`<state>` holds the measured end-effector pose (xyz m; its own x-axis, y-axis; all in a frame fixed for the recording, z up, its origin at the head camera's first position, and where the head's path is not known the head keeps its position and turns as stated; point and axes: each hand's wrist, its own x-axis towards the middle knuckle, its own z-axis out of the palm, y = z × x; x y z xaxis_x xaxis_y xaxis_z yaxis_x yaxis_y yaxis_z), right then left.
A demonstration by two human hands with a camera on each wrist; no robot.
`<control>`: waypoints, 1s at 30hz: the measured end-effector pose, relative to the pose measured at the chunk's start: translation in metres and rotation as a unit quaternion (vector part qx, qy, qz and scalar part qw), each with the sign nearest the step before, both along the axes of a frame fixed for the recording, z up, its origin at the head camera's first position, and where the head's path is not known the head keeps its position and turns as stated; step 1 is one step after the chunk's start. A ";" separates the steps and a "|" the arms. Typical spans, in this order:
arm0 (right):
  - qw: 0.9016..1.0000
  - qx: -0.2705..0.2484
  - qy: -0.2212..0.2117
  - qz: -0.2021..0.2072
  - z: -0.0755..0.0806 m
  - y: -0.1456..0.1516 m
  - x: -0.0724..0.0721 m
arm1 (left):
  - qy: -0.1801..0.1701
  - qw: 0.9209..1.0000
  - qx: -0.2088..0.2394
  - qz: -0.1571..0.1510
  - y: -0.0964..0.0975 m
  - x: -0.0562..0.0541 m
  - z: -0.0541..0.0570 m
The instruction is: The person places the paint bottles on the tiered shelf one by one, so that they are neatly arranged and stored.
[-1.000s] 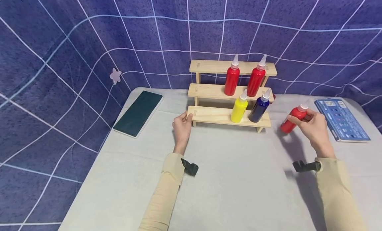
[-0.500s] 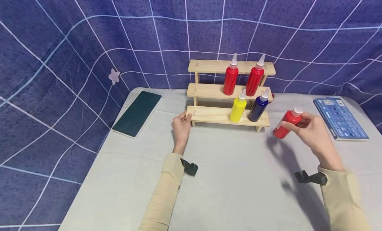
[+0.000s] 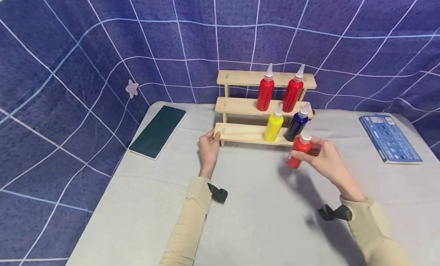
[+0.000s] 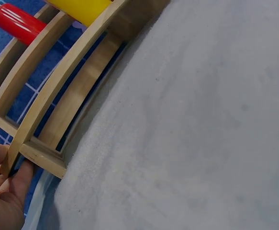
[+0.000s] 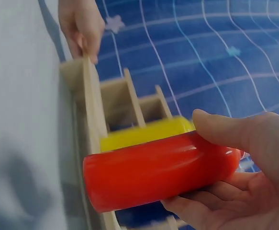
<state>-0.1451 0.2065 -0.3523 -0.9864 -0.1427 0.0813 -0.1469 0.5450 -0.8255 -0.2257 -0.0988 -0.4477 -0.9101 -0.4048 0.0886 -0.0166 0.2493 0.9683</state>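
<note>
A three-tier wooden rack (image 3: 240, 132) stands against the back of the table. My left hand (image 3: 208, 149) pinches the left end of its lowest shelf; the left wrist view shows thumb and fingers (image 4: 22, 182) around that board end. In my right hand (image 3: 324, 159) is a red squeeze bottle (image 3: 298, 153), held tilted above the table just in front of the rack's right end. A yellow bottle (image 3: 273, 128) and a dark blue bottle (image 3: 296, 126) stand on the lowest shelf. Two red bottles, a left one (image 3: 265, 94) and a right one (image 3: 293, 94), stand on the middle shelf.
A dark green notebook (image 3: 159, 131) lies left of the rack. A blue book or flat box (image 3: 390, 138) lies at the right edge. Behind the table (image 3: 254, 212) hangs a blue grid-patterned cloth (image 3: 192, 41). Something red peeks out behind the rack's right end.
My right hand has carried the red bottle leftward and nearer, from beside the blue book to the front of the rack's right end. The left hand keeps its hold on the shelf.
</note>
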 end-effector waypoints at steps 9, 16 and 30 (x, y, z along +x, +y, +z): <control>0.998 -0.036 -0.017 0.049 0.000 -0.040 -0.004 | -0.001 1.000 0.008 0.000 -0.001 0.002 0.002; 0.996 -0.063 -0.003 0.060 0.001 -0.068 -0.015 | -0.003 1.000 0.005 -0.001 -0.001 0.001 0.001; 0.993 -0.108 0.039 0.040 0.000 -0.111 -0.043 | 0.001 1.000 -0.004 0.000 -0.002 0.001 0.000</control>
<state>-0.1884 0.0960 -0.3520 -0.9623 -0.1906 0.1941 -0.2503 0.3413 -0.9060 -0.2249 -0.1011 -0.4481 -0.9100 -0.4040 0.0930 -0.0151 0.2566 0.9664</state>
